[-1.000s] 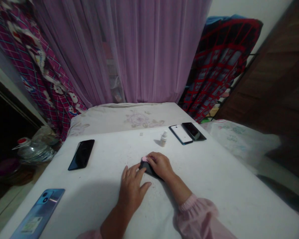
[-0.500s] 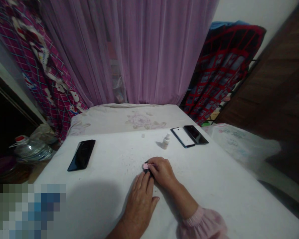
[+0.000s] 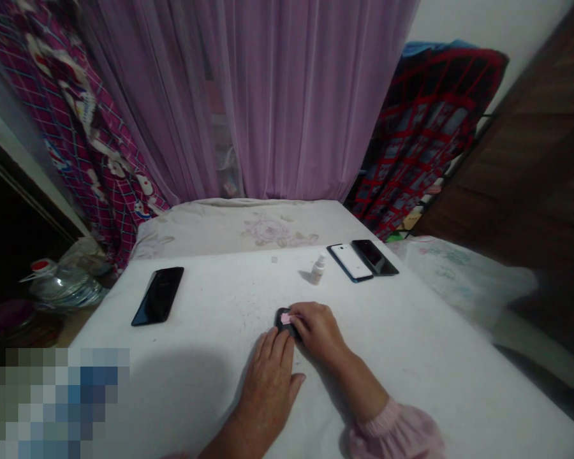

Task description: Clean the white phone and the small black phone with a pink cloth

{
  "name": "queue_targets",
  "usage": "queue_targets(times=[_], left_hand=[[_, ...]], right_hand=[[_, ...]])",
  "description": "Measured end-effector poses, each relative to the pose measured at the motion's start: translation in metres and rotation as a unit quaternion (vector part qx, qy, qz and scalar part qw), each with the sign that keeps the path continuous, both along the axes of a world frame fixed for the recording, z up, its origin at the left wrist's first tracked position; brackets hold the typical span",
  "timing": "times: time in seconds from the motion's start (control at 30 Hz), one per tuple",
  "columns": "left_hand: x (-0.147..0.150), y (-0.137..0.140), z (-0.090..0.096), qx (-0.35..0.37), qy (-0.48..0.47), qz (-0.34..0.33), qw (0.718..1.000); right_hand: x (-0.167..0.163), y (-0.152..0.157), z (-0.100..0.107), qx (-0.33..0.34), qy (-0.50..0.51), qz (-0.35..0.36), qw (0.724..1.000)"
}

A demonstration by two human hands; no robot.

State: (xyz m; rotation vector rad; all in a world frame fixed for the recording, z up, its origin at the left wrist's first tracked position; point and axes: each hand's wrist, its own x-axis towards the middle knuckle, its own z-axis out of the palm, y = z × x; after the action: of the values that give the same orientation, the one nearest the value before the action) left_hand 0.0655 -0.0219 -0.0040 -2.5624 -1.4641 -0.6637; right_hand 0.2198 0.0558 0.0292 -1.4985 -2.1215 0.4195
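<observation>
A small dark rounded object (image 3: pixel 281 313) lies on the white table cover, partly hidden by both hands; I cannot tell its kind. My left hand (image 3: pixel 270 382) lies flat with fingers stretched out, their tips resting on its near end. From the right, my right hand (image 3: pixel 319 333) pinches a small pink cloth-like piece (image 3: pixel 286 318) and presses it against the dark object's top. Tiny dark crumbs are scattered on the cover beside the hands.
Beyond my right hand stands a small white bottle (image 3: pixel 317 270). Further right lie a white phone (image 3: pixel 352 261) and a black phone (image 3: pixel 375 257); another black phone (image 3: pixel 157 296) is at the left. A tiny pale square (image 3: pixel 274 259) lies towards the back.
My right hand has slid the pink piece slightly right across the dark object, so more of its far end shows. My left hand stays nearly where it was.
</observation>
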Motion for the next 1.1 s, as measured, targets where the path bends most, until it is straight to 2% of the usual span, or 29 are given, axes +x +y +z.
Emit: queue_targets(times=[0.17, 0.47, 0.53, 0.67, 0.73, 1.1], left_hand=[[-0.001, 0.000, -0.003, 0.014, -0.005, -0.005, 1.000], [-0.001, 0.000, -0.005, 0.027, 0.010, -0.010, 1.000], [-0.001, 0.001, -0.006, 0.027, 0.008, -0.011, 1.000], [0.000, 0.002, -0.005, 0.022, 0.007, -0.010, 1.000], [0.000, 0.002, -0.003, 0.020, 0.009, -0.011, 1.000], [0.009, -0.005, -0.002, 0.013, 0.013, 0.011, 1.000]], right_hand=[[0.011, -0.008, -0.008, 0.047, -0.014, -0.025, 0.998], [-0.001, 0.009, -0.005, -0.005, -0.007, -0.090, 0.996], [0.004, 0.007, -0.007, -0.004, 0.015, -0.075, 0.997], [0.020, 0.000, -0.011, -0.005, 0.098, 0.023, 0.995], [0.025, -0.001, -0.013, 0.000, 0.126, 0.049, 0.991], [0.009, 0.021, -0.015, -0.004, 0.095, -0.012, 0.995]])
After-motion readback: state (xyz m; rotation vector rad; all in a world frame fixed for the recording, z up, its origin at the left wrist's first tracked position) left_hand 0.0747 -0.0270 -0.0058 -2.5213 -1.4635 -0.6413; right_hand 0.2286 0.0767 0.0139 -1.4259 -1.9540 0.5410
